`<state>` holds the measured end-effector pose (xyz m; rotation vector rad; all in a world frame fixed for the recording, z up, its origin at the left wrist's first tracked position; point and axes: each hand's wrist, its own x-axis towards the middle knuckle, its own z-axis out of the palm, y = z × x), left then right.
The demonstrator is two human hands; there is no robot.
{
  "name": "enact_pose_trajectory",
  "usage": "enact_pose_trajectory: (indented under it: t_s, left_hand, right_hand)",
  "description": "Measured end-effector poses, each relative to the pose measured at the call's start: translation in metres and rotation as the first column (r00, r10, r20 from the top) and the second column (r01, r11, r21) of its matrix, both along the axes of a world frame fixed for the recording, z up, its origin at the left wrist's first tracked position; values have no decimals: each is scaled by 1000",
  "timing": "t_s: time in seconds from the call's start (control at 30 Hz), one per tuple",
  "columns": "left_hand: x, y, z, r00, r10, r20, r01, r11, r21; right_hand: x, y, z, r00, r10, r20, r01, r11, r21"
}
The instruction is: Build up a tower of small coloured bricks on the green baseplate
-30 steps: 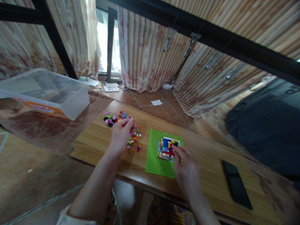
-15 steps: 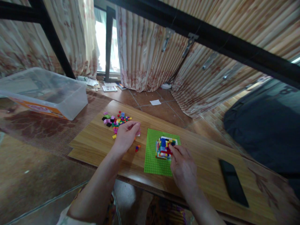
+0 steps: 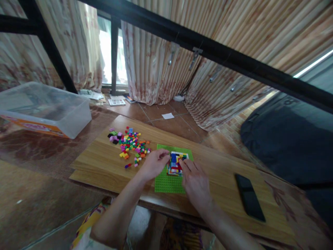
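A small block structure [image 3: 176, 164] of many-coloured toy building bricks stands on a green studded baseplate [image 3: 166, 187]. My left hand [image 3: 155, 162] is at its left edge, thumb and fingertips pinched together; anything between them is too small to make out. From the right, my right hand [image 3: 195, 180] reaches over the structure, fingers bent and pressed against its top and right side, where red bricks show. Part of the structure's right side is hidden by these fingers. Loose toy bricks [image 3: 132, 142] lie scattered left of the baseplate.
All of this is on a low wooden table [image 3: 218, 194]. A black phone [image 3: 249, 197] lies towards the right end. To the left, a clear plastic bin [image 3: 78, 114] stands on the floor covering. A black metal bar [image 3: 161, 27] crosses above, before curtains [image 3: 153, 66].
My left hand has moved right, from the loose bricks to the structure's left edge. My right hand has stayed at the structure. The view has shifted slightly.
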<state>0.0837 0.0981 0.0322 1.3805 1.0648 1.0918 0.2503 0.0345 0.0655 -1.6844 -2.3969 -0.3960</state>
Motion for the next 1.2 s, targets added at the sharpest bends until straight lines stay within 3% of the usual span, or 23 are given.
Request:
enact_pose_trajectory:
  t_s: [0.1,0.2,0.33,0.43,0.6,0.77,0.9,0.97,1.07,1.13,1.2]
  left_hand:
    - [0,-1,5,999,-8,-50,8,1000,3]
    - [-1,-2,7,998,-28,-65,29,999,17]
    - [5,-4,6,996,-64,-57,61,997,-55]
    - [12,-5,4,992,-61,-108,58,998,-35]
    - [19,-4,0,980,-108,-170,109,994,-6]
    - [19,-8,2,966,-102,-239,111,993,27]
    - [13,-9,7,959,-86,-271,99,994,35]
    - [4,-5,9,974,-18,-224,31,998,53]
    - [-19,6,14,982,189,-28,-188,981,47]
    - [-39,12,19,908,395,141,-396,918,-26]
    - [-61,15,27,768,571,289,-558,819,-137]
  right_hand:
    - [8,-3,-4,985,9,-171,-3,999,33]
    - [21,-11,-7,925,-46,-377,81,994,77]
    - [42,-25,-16,813,-176,-555,206,978,-8]
    - [54,-36,-30,761,-257,-596,263,962,-78]
    - [63,-51,-49,737,-302,-605,295,949,-114]
    - [58,-51,-38,706,-286,-648,303,949,-89]
    - [28,-44,-22,699,-192,-689,213,975,-55]
    - [4,-38,-18,705,-120,-699,122,991,-46]
    - [-32,-26,-15,709,-17,-705,-4,1000,-28]
    - [-51,-16,-16,708,10,-706,-72,996,-58]
    - [-66,-7,-18,704,26,-709,-129,987,-92]
